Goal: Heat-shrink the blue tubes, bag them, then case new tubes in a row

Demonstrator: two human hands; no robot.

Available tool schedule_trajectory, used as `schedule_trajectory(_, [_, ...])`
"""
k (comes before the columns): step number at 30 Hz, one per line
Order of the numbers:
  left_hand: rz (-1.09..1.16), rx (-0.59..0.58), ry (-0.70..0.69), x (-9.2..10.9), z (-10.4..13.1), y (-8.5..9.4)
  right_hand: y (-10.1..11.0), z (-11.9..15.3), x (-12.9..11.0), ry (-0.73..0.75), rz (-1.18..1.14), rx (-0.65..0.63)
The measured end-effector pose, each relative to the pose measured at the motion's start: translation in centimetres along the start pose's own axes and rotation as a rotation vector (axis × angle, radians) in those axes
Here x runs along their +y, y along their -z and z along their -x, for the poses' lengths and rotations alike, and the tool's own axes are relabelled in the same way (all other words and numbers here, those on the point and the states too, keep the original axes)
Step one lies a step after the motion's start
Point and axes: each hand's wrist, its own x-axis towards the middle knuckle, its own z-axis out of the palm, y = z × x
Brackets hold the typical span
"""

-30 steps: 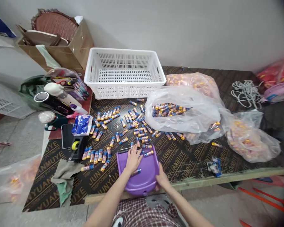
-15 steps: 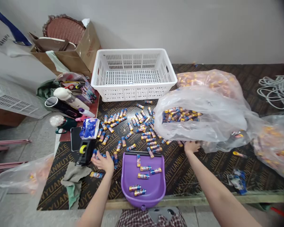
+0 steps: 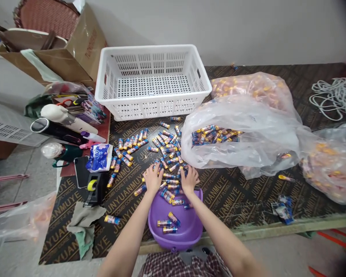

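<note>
My left hand (image 3: pixel 153 180) is open, its fingers spread and resting on small printed tubes with yellow and blue ends. Opposite it, my right hand (image 3: pixel 189 179) is open too, fingers curved over tubes at the back right of the purple scoop-like tray (image 3: pixel 174 243). A cluster of tubes (image 3: pixel 170 181) lies between the two hands at the tray's back edge. Several more tubes (image 3: pixel 169 230) lie inside the tray. Loose tubes (image 3: pixel 129 144) are scattered on the dark printed board beyond. My fingers partly hide the tubes beneath them.
A white plastic basket (image 3: pixel 152 105) stands at the back. On the right are a clear bag of tubes (image 3: pixel 248 150), another filled bag (image 3: pixel 328 169) and coiled white cord (image 3: pixel 333 98). A tape dispenser (image 3: pixel 95 192), phone (image 3: pixel 81 172), cloth (image 3: pixel 85 223) and bottles (image 3: pixel 60 130) occupy the left.
Both hands have moved inward to the tray's back edge, the left from the left side and the right from beside the bag. Tubes have shifted with them, some into the tray.
</note>
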Motion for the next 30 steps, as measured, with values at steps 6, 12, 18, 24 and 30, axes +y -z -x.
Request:
schedule_trajectory(6, [-0.016, -0.207, -0.382, 0.3, 1.5, 1.4, 2.3, 3.9, 1.3, 0.293, -0.083, -0.233])
schedule_trajectory(12, [0.074, -0.384, -0.478, 0.8, 7.7, 1.4, 4.9, 9.0, 4.6, 0.623, -0.087, -0.435])
schedule_trajectory(18, [0.151, -0.313, -0.422, -0.1, 6.6, 3.3, 5.7, 2.2, 2.1, 0.723, -0.198, -0.357])
schedule_trajectory(24, [-0.022, 0.233, 0.033, -4.9, -11.0, 6.3, 1.5, -12.1, -10.3, 0.774, -0.050, -0.125])
schedule_trajectory(30, [-0.108, 0.192, 0.328, -9.3, -17.5, 5.9, -0.7, -19.3, -13.1, 0.376, 0.042, -0.048])
